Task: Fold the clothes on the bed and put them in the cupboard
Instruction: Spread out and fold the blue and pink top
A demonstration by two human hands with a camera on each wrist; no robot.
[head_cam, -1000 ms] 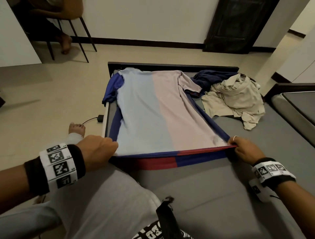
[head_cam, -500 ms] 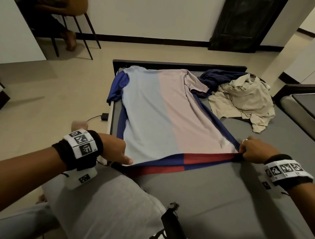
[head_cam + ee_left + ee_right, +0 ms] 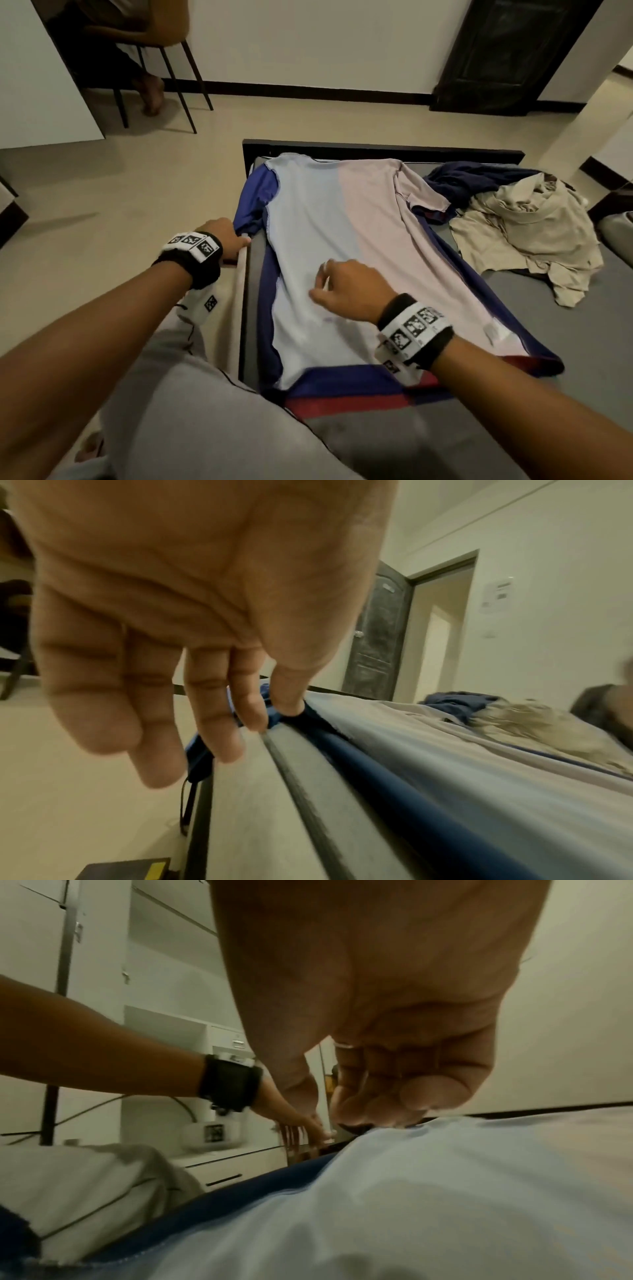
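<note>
The left hand (image 3: 226, 236) pinches the shirt's blue sleeve (image 3: 255, 197) at the bed (image 3: 565, 342) edge. The right hand (image 3: 349, 291), fingers curled, seems to pinch the shirt (image 3: 342, 222) mid-body.

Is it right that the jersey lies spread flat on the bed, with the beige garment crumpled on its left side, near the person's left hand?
Not quite. The head view shows the beige garment crumpled to the right of the jersey, away from the left hand. The jersey does lie spread flat on the bed.

Three garments lie on one bed (image 3: 582, 394): one spread two-tone shirt (image 3: 342, 240), one crumpled beige garment (image 3: 524, 233) and one dark blue garment (image 3: 469, 181); two hands, left hand (image 3: 222, 236) and right hand (image 3: 349, 291), one chair (image 3: 154, 37), one dark door (image 3: 507, 51)
</note>
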